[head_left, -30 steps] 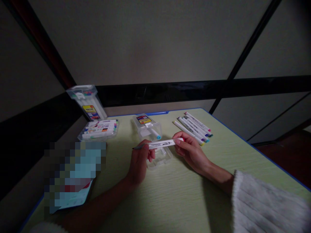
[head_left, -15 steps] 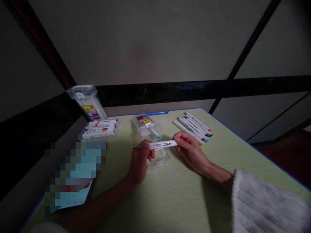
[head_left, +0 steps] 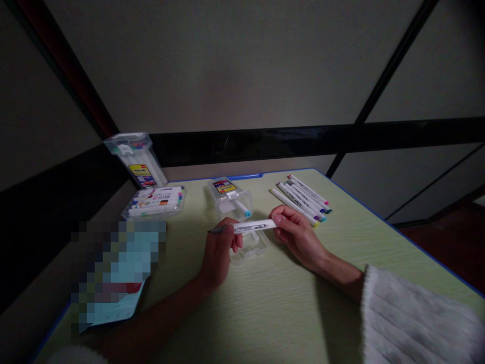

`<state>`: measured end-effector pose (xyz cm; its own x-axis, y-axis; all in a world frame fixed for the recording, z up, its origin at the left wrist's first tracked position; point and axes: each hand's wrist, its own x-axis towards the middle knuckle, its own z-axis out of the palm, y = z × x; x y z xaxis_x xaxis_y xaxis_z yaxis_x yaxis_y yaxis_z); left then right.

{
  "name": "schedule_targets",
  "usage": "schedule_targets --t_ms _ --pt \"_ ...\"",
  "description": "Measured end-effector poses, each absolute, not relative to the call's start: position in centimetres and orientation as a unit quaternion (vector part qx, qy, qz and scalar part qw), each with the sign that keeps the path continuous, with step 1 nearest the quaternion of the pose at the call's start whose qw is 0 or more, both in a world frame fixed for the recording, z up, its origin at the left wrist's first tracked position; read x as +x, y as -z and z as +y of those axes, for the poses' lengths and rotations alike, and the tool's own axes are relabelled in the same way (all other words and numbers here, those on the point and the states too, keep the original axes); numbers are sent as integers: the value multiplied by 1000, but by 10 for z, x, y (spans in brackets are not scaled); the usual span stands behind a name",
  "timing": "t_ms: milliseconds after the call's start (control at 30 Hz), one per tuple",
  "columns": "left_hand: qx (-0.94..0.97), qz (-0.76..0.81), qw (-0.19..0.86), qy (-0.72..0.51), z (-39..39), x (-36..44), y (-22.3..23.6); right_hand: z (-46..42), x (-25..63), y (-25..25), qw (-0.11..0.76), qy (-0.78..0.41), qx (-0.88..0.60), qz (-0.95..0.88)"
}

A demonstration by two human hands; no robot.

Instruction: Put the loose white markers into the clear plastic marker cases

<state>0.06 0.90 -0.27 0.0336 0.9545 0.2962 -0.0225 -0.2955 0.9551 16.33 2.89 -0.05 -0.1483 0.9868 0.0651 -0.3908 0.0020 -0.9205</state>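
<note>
A white marker [head_left: 253,227] with a dark grey end at the left lies level between my two hands. My left hand [head_left: 220,253] is closed around its dark end, thumb on top. My right hand [head_left: 297,235] pinches the opposite, white end. Behind and below the marker is a clear plastic lid [head_left: 252,248], partly hidden by my left fingers. Farther back, a clear marker case [head_left: 223,188] lies on its side with its mouth towards me. One marker with a light blue end [head_left: 244,210] sticks out of it.
Several white markers with coloured ends [head_left: 301,199] lie side by side at the right. On the left stand an upright clear case of markers [head_left: 140,162] and a flat marker pack [head_left: 157,202]. A blurred tablet-like screen [head_left: 125,283] lies nearer on the green table [head_left: 273,318].
</note>
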Motion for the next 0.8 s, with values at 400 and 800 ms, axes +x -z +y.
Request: schedule_targets --t_ms 400,800 --pt "589 407 418 -560 7 -1 3 29 164 1 545 -628 -346 -435" --pt "587 406 418 -562 7 0 2 30 164 2 530 -634 -353 -438"
